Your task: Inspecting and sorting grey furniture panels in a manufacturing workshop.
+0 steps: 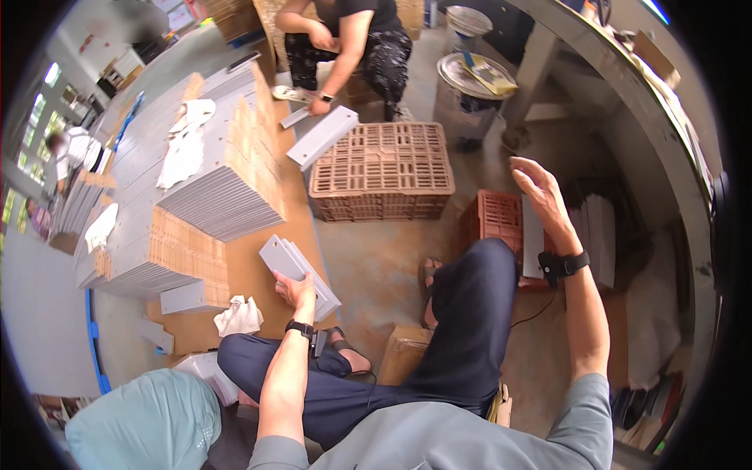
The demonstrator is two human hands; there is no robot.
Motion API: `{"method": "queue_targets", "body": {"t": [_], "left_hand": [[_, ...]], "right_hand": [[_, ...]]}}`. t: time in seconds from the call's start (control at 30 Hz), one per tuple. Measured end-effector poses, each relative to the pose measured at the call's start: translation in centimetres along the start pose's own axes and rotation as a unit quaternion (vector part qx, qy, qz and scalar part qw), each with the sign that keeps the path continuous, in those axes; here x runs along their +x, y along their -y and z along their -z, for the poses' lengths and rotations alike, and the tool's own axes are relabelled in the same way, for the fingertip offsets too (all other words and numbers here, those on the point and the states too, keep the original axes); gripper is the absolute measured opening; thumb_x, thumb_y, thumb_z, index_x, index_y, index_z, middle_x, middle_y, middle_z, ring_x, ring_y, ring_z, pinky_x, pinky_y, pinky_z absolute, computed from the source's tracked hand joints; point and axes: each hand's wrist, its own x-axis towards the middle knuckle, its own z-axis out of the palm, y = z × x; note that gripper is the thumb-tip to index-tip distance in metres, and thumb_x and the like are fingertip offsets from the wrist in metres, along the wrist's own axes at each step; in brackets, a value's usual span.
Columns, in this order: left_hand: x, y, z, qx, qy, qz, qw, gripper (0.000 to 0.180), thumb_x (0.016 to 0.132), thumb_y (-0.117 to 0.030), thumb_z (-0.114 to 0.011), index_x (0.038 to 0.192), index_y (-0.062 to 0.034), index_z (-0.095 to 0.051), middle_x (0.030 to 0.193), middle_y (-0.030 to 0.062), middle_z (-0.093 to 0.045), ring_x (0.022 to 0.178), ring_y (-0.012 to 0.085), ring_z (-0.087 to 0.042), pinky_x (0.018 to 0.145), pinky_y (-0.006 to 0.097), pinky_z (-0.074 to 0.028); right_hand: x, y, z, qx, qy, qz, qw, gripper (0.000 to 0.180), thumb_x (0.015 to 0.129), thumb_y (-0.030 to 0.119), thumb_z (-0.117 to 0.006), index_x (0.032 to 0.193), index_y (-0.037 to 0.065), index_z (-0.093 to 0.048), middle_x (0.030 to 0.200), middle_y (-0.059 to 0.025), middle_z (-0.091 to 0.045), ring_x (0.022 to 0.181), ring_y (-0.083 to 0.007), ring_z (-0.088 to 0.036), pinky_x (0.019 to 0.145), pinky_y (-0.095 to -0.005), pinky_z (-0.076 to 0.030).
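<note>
My left hand (295,291) grips a few narrow light-grey panels (286,257) by their near side, beside my left knee. They lie together in a small stack, slightly offset, with a hole showing near the far end. My right hand (542,192) is raised over the red plastic crate (495,211) at my right, fingers stretched out and nothing in them. Upright grey panels (533,235) stand in that crate, just below the hand. Black bands with small devices sit on both my wrists.
Tall stacks of grey panels with brown edges (251,168) fill the left, with white cloths (186,141) on top. An upturned brown crate (380,160) carries a grey panel (323,137). Beyond, a person's hand (319,106) holds a small grey strip. Buckets (470,94) stand behind.
</note>
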Motion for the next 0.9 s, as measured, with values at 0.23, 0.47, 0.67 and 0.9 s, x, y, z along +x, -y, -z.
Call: {"method": "queue_targets", "body": {"t": [0.23,0.47,0.67,0.9], "left_hand": [[-5.2,-8.3,6.1,-0.271,0.045,-0.185,0.943,0.102,0.077,-0.028,-0.083,0.151,0.0053,-0.021,0.149,0.0282,-0.031,0.142,0.0387,-0.027,0.119,0.045,-0.023],[-7.1,-11.8,5.6,-0.597,0.292,-0.052,0.746,0.083,0.093,-0.040,-0.070,0.152,-0.0021,-0.026,0.144,0.0165,-0.044,0.132,0.0246,-0.043,0.109,0.040,-0.038],[-4.4,-10.7,2.6,-0.558,0.339,-0.061,0.755,0.088,0.091,-0.049,-0.070,0.152,-0.0030,-0.027,0.145,0.0172,-0.043,0.136,0.0278,-0.041,0.112,0.043,-0.037],[-5.1,-11.6,2.2,-0.434,0.336,0.011,0.835,0.088,0.093,-0.051,-0.067,0.155,-0.0079,-0.022,0.154,0.0259,-0.034,0.142,0.0361,-0.036,0.114,0.049,-0.034]], "right_hand": [[3.4,12.2,-14.1,-0.037,0.362,0.060,0.929,0.057,0.097,0.042,-0.065,0.132,-0.002,-0.059,0.125,-0.0205,-0.066,0.117,-0.0301,-0.063,0.103,-0.0383,-0.048],[-3.2,5.5,-28.5,0.249,0.478,-0.214,0.814,0.119,0.079,0.065,-0.076,0.161,0.005,-0.012,0.152,-0.0264,-0.040,0.139,-0.0338,-0.042,0.104,-0.0466,-0.047],[-5.7,6.5,-30.7,0.266,0.412,-0.178,0.853,0.107,0.083,0.045,-0.078,0.160,0.004,-0.015,0.141,-0.0267,-0.047,0.129,-0.0353,-0.047,0.100,-0.0462,-0.047],[0.0,-3.0,-32.2,-0.288,0.028,0.061,0.955,0.102,0.074,0.031,-0.081,0.155,0.010,-0.025,0.130,-0.0267,-0.047,0.115,-0.0439,-0.052,0.092,-0.0504,-0.050]]}}
